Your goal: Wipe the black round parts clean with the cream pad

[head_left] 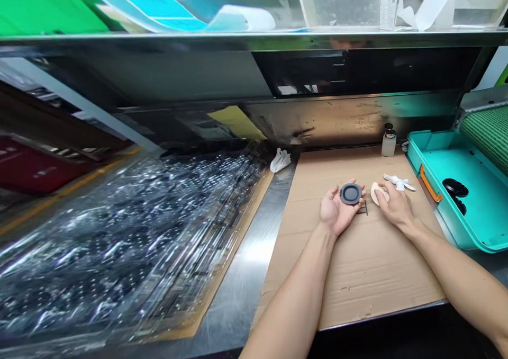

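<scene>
On the palm of my left hand (335, 214) lies a round dark grey disc-shaped part (351, 194) with a raised rim, its edge held by the fingers. Just to the right, my right hand (395, 206) grips a cream-coloured pad (379, 194), which looks like a sponge. Both hands are over a cardboard sheet (357, 263). A crumpled white cloth or glove (400, 182) lies right behind my right hand. Dark marks show on the cardboard between the hands.
A turquoise tray (472, 232) with an orange handle (431, 184) holds several black round parts (455, 188) at right. A small bottle (389, 141) with a dark cap stands at the back. Stacked clear plastic trays (119, 253) fill the left. A metal shelf (222, 41) spans above.
</scene>
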### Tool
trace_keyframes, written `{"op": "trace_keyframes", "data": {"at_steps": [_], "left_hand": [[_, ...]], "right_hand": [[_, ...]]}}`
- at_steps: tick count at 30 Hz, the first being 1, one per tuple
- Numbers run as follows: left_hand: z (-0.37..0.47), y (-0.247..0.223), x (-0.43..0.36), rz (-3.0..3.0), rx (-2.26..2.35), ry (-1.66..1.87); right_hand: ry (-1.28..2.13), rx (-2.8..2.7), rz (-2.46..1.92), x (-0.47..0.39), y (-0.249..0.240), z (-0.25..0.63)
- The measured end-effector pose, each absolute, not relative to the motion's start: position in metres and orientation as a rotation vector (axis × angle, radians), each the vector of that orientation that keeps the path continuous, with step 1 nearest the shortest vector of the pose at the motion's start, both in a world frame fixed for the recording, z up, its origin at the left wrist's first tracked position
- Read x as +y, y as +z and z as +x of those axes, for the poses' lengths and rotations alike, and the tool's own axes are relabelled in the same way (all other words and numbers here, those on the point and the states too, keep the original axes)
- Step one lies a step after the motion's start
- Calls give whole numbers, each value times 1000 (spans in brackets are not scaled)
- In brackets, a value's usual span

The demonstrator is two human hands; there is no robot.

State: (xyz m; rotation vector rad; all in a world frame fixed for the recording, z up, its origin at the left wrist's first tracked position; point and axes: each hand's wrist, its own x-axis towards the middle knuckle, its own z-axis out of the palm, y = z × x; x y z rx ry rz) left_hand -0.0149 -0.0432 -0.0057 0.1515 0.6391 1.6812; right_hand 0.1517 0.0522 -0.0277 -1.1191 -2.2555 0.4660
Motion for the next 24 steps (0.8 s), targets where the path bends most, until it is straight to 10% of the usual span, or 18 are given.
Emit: {"op": "trace_keyframes", "data": {"at_steps": [24], "left_hand": [[-14,12,-53,-11,431,1572]], "right_hand": [[511,-2241,-1118,56,-27,150]]}}
